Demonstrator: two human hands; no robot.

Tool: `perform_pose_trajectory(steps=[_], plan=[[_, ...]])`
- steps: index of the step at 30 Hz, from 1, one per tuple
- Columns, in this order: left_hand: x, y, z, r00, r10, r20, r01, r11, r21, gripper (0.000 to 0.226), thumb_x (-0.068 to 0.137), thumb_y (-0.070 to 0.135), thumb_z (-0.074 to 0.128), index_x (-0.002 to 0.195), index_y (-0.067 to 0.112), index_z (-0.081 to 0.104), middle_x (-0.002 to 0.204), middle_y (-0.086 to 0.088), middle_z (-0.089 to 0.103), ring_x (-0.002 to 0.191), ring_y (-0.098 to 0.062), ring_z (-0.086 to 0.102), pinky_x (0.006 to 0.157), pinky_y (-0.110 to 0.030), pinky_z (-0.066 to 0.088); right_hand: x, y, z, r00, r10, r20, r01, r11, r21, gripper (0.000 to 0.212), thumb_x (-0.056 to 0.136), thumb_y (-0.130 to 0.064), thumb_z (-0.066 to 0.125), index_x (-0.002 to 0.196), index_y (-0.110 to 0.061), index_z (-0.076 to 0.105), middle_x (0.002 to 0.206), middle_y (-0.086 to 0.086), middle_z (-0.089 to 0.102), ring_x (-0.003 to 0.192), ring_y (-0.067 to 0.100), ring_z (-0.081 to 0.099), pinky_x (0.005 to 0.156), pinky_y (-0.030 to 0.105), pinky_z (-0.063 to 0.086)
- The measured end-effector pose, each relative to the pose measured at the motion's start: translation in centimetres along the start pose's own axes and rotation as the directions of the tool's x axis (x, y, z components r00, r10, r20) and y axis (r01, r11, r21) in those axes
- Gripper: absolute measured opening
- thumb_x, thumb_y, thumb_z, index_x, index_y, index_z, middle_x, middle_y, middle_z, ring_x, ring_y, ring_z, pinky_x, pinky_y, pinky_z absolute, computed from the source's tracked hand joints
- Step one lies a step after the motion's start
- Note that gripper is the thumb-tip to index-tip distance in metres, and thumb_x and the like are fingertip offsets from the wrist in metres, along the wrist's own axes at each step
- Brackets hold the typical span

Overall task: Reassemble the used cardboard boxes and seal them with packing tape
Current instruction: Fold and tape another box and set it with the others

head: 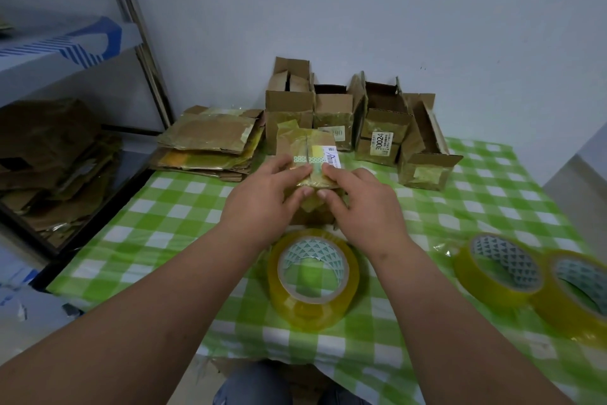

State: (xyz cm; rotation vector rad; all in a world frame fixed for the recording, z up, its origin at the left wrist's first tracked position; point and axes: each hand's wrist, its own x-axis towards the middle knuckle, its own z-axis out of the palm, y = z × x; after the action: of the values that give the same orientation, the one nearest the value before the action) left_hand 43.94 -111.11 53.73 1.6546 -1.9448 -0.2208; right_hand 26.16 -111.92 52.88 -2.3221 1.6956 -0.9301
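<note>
A small used cardboard box [307, 145], covered in old yellowish tape and bearing a barcode label, stands on the green checked table [170, 217] in the middle. My left hand [266, 194] holds its near left side, fingers on the top flap and thumb against the front. My right hand [361, 201] holds the near right side the same way. The two top flaps meet at a centre seam. A roll of clear yellowish packing tape [312, 276] lies flat just in front of the box, between my forearms.
Two more tape rolls [499, 266] [578, 293] lie at the right. A stack of flattened boxes [210, 145] sits at the back left. Several open assembled boxes [384, 122] stand along the wall. More flattened cardboard [56, 158] fills a shelf at the left.
</note>
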Motion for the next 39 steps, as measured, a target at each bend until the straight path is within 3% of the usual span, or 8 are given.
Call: perform_pose_trajectory(steps=[10,15,19,22,25,28,32,39], plan=[[0.0,0.1,-0.3,0.997,0.016,0.079,-0.014,1.0,-0.026,0.044,0.103,0.034,0.046,0.147,0.039,0.041,0.161,0.011,0.027,0.143,-0.017,0.035,0.109,-0.037,0.04,0.0,0.7,-0.2,0.996,-0.02,0.085,0.014,0.998,0.069,0.043,0.103,-0.032,0.045,0.146,-0.032,0.045,0.104,0.003,0.057,0.098,0.028,0.057,0.089,0.047,0.048],[-1.7,-1.1,-0.5,0.997,-0.038,0.063,0.058,0.933,-0.355,0.061,0.105,0.027,0.04,0.157,0.034,0.008,0.164,0.014,0.007,0.15,-0.004,0.008,0.121,-0.03,0.016,-2.3,0.2,-0.4,0.996,0.083,-0.011,-0.08,0.977,0.199,0.052,0.102,-0.023,0.042,0.153,-0.028,0.031,0.121,0.0,0.055,0.107,0.02,0.054,0.093,0.045,0.047],[-3.2,-2.4,-0.8,0.954,-0.295,-0.054,0.25,0.884,-0.396,0.045,0.104,0.02,0.044,0.148,0.026,0.04,0.153,-0.001,0.036,0.128,-0.015,0.044,0.107,-0.032,0.036,-5.2,-1.6,-1.0,0.99,0.044,-0.135,-0.015,0.978,0.208,0.038,0.089,-0.038,0.051,0.121,-0.019,0.058,0.105,-0.011,0.05,0.1,0.011,0.051,0.09,0.044,0.047],[-4.4,-3.0,-1.0,0.916,-0.401,0.02,0.382,0.856,-0.349,0.036,0.1,0.009,0.043,0.129,0.024,0.059,0.135,-0.002,0.053,0.096,-0.016,0.055,0.082,-0.031,0.044,-7.4,-3.6,-1.5,0.993,-0.086,0.083,0.078,0.992,0.094,0.048,0.083,-0.063,0.042,0.105,-0.028,0.065,0.097,-0.015,0.051,0.099,0.008,0.048,0.099,0.037,0.031],[-5.9,-3.0,-1.4,0.902,-0.386,0.193,0.426,0.871,-0.246,0.041,0.095,-0.001,0.041,0.12,0.02,0.066,0.129,-0.001,0.06,0.109,-0.02,0.057,0.087,-0.028,0.044,-8.5,-4.6,-1.9,0.932,-0.135,0.338,0.17,0.982,-0.079,0.068,0.073,-0.082,0.035,0.11,-0.033,0.067,0.105,-0.015,0.055,0.109,0.011,0.042,0.102,0.036,0.014],[-6.9,-2.7,-1.8,0.875,-0.323,0.361,0.399,0.903,-0.159,0.037,0.092,0.003,0.048,0.119,0.018,0.069,0.125,0.0,0.065,0.115,-0.018,0.059,0.096,-0.029,0.046,-8.9,-5.0,-2.1,0.882,-0.106,0.459,0.22,0.954,-0.202,0.059,0.077,-0.077,0.046,0.11,-0.031,0.065,0.107,-0.012,0.056,0.118,0.015,0.039,0.11,0.045,0.009],[-7.5,-2.3,-2.5,0.848,-0.317,0.424,0.44,0.868,-0.23,0.018,0.089,0.011,0.061,0.099,0.02,0.074,0.103,-0.001,0.072,0.1,-0.017,0.064,0.091,-0.036,0.052,-9.8,-5.6,-2.1,0.892,-0.093,0.443,0.178,0.972,-0.154,0.029,0.09,-0.058,0.053,0.093,-0.029,0.059,0.101,-0.007,0.06,0.116,0.017,0.045,0.111,0.042,0.006],[-7.8,-0.8,-4.4,0.902,-0.29,0.318,0.423,0.737,-0.527,0.014,0.092,0.014,0.066,0.083,0.004,0.069,0.077,-0.002,0.068,0.077,-0.013,0.06,0.069,-0.025,0.046,-9.6,-5.4,-3.3,0.926,-0.014,0.378,-0.022,0.996,0.092,0.03,0.084,-0.061,0.049,0.081,-0.031,0.051,0.076,-0.015,0.048,0.094,0.014,0.043,0.098,0.035,0.024]])
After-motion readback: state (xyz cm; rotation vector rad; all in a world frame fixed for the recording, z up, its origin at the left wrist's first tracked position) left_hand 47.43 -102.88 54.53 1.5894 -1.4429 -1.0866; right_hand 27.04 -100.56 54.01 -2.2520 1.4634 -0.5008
